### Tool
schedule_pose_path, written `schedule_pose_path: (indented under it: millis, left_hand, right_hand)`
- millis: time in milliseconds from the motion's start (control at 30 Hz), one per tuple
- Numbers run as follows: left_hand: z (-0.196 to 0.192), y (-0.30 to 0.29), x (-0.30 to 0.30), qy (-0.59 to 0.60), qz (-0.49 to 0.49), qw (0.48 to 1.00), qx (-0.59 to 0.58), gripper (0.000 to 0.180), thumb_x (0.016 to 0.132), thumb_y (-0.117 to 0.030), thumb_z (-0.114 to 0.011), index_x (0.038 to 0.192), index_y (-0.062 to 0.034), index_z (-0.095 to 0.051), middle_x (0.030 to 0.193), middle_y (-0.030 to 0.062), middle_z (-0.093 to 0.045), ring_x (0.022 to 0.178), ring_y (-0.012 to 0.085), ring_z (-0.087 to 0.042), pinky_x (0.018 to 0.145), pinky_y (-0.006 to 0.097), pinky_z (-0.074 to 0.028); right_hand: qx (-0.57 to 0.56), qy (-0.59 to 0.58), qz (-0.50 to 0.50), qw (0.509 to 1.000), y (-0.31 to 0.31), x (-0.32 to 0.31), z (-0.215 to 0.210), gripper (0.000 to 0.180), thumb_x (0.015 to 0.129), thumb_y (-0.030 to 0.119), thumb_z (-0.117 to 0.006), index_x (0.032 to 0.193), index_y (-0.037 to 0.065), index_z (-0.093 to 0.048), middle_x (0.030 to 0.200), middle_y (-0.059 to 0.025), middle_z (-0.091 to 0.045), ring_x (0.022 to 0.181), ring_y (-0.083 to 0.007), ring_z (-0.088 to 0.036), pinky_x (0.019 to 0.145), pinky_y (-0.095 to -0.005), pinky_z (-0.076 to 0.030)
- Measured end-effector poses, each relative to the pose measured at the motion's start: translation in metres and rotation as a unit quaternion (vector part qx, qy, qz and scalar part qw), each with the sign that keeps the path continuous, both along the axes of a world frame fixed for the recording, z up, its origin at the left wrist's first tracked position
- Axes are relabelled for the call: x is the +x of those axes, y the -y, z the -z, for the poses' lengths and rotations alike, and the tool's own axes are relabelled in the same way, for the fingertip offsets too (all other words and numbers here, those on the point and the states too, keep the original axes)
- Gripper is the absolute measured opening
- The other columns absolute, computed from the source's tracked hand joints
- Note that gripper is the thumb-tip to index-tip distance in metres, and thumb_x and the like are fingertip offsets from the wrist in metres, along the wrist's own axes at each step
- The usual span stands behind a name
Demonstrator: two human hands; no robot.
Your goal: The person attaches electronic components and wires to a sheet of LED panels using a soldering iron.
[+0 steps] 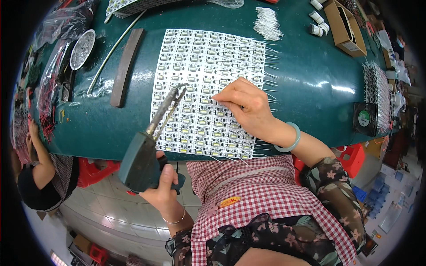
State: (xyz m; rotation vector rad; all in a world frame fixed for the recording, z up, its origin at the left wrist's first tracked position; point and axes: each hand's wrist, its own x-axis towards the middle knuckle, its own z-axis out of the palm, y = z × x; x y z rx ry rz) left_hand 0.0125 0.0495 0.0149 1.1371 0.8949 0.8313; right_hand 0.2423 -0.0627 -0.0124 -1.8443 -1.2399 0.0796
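A large white panel of small circuit boards [177, 66] lies on the green table in front of me. My left hand [164, 188] is wrapped round the grip of a dark green soldering gun [141, 157]. The gun's metal tip hovers over or touches the middle of the panel; which, I cannot tell. Just right of the tip, my right hand [248, 106] is over the boards with thumb and forefinger pinched together. Whatever they hold is too small to make out. Thin white wires [271, 71] stick out along the panel's right edge.
Left of the panel lie a dark flat bar [126, 68], a pale green rod [115, 49] and a silvery bowl [83, 49]. At the back are a pile of short white wires [267, 24] and a cardboard box [346, 29]. A black fan [364, 118] stands right. A co-worker's arm [41, 153] rests left.
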Motion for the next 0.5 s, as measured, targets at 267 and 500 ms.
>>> schedule_pose_path:
  millis: [267,500]
  left_hand:
    - [0.008,0.034,-0.009,-0.03,0.018,0.999,-0.019,0.054,0.081,0.006,-0.068,0.132,0.0097,-0.049,0.112,0.0246,-0.065,0.052,0.0129,-0.053,0.044,0.024,-0.042]
    - [0.008,0.041,-0.019,-0.045,0.061,0.997,-0.015,0.043,0.085,0.002,-0.074,0.126,0.0071,-0.059,0.116,0.0146,-0.066,0.076,0.015,-0.064,0.064,0.027,-0.052]
  right_hand:
    - [0.0,0.009,0.001,1.0,0.003,-0.001,0.004,0.013,0.077,-0.003,-0.072,0.089,0.001,-0.071,0.082,-0.0092,-0.067,0.076,-0.0257,-0.064,0.068,-0.0358,-0.051]
    - [-0.013,0.034,0.011,0.999,-0.001,0.001,0.003,0.01,0.077,-0.002,-0.074,0.087,0.002,-0.071,0.084,-0.0086,-0.062,0.081,-0.0258,-0.058,0.07,-0.0356,-0.048]
